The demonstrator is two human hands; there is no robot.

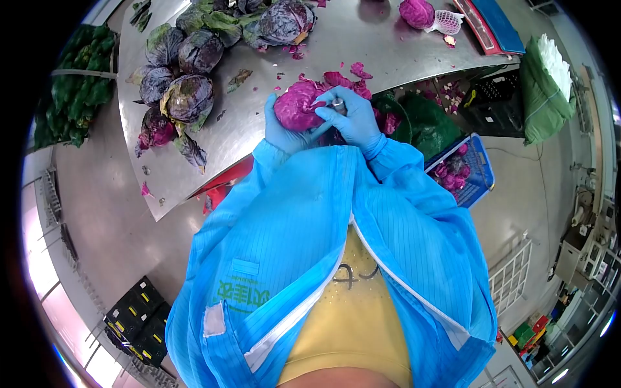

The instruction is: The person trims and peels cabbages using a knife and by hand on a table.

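My left hand (pixel 281 132), in a blue glove, cups a peeled red cabbage (pixel 297 107) from the left and below, just over the table's near edge. My gloved right hand (pixel 354 120) is closed around a small tool with a rounded metal end (pixel 339 106), against the cabbage's right side. Its working end is hidden by my fingers and the cabbage. Loose purple leaves (pixel 343 80) lie behind the cabbage on the steel table (pixel 246 123).
Several untrimmed red cabbages (pixel 186 98) lie at the table's left. Another peeled cabbage (pixel 416 13) sits far right beside a white foam net (pixel 446 22). A green-lined bin (pixel 396 116) and a blue crate (pixel 480 169) with purple pieces stand at right.
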